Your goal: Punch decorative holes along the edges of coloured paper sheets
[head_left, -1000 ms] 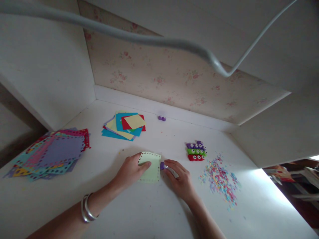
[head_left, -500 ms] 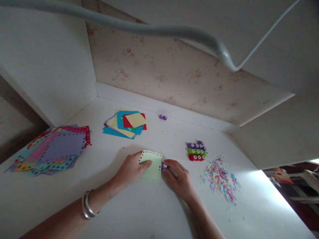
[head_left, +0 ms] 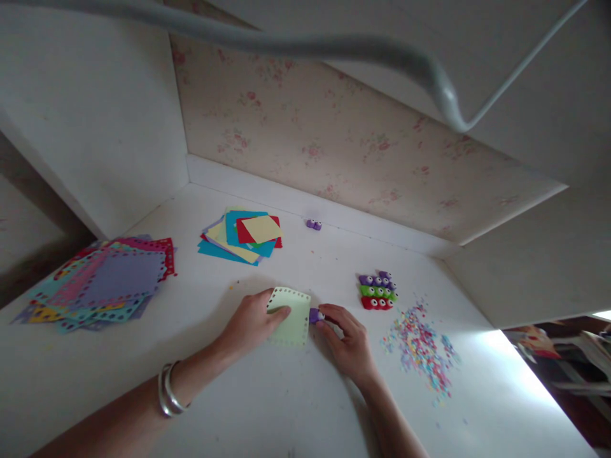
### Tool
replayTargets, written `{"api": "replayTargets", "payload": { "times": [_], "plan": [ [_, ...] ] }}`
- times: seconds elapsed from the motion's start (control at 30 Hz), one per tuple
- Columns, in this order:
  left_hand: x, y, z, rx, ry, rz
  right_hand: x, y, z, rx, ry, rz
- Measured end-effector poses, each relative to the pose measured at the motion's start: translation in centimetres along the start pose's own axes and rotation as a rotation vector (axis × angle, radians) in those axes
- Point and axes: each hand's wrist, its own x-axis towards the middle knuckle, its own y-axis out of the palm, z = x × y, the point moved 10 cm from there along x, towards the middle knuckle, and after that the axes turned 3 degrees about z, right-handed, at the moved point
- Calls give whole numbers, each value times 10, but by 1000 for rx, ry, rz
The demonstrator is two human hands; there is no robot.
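Observation:
A pale green sheet of paper [head_left: 294,327] with small holes along its top and right edges is pinched in my left hand [head_left: 255,318], thumb on top. Against its right edge sits a small purple craft punch [head_left: 314,316]. The fingertips of my right hand [head_left: 347,340] are closed on the punch's right end. I cannot tell how far the paper goes into it.
Purple, green and red craft punches [head_left: 377,291] stand in rows at right, near scattered paper confetti [head_left: 424,350]. Two purple punches [head_left: 314,224] are by the wall. Plain coloured paper [head_left: 248,235] lies at the back, a pile of hole-edged sheets [head_left: 124,280] at left.
My right hand has shifted slightly right, and more of the purple punch shows between the fingers and the paper. My left hand and the paper stay in place.

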Motion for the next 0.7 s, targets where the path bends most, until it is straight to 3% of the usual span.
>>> {"api": "replayTargets", "payload": {
  "times": [0.37,0.6,0.7],
  "plan": [
    [-1,1,-3,-18,26,12,0,4,3,-36,-34,14],
    [-7,17,1,164,32,66,-1,17,11,-27,-82,121],
    [-12,19,-3,240,86,3,0,20,15,-48,-87,159]
  ]
}}
